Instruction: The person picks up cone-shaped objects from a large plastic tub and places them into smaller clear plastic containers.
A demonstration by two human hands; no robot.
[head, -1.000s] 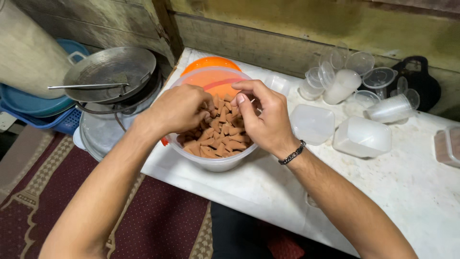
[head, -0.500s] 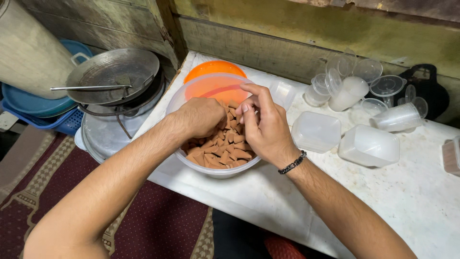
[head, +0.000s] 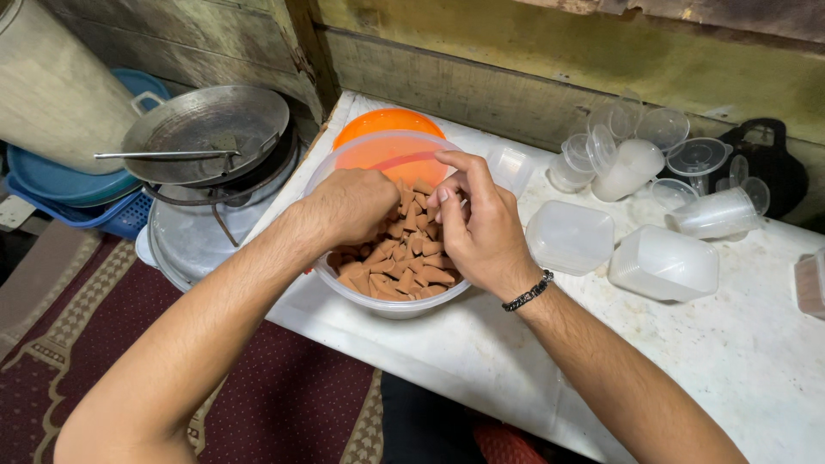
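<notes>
A clear plastic bowl [head: 391, 305] full of small brown cones [head: 412, 258] stands at the near edge of the white table [head: 730, 361]. My left hand [head: 352, 202] reaches in from the left, its curled fingers buried among the cones and hidden. My right hand [head: 477, 223], with a dark bracelet on the wrist, is over the bowl's right side. Its fingertips are pinched together on the cones. An orange lid [head: 387, 125] lies just behind the bowl.
To the left, a metal pan with a ladle [head: 206, 129] sits on a lidded pot, with blue basins [head: 60, 180] behind. Clear lidded containers [head: 662, 262] and stacked cups [head: 627, 163] crowd the table's right. A black kettle [head: 765, 163] stands by the wall. Red patterned carpet [head: 284, 395] lies below.
Both hands stay in the bowl. My right hand has drawn its fingers together over the cones, and my left hand has dug in a little deeper.
</notes>
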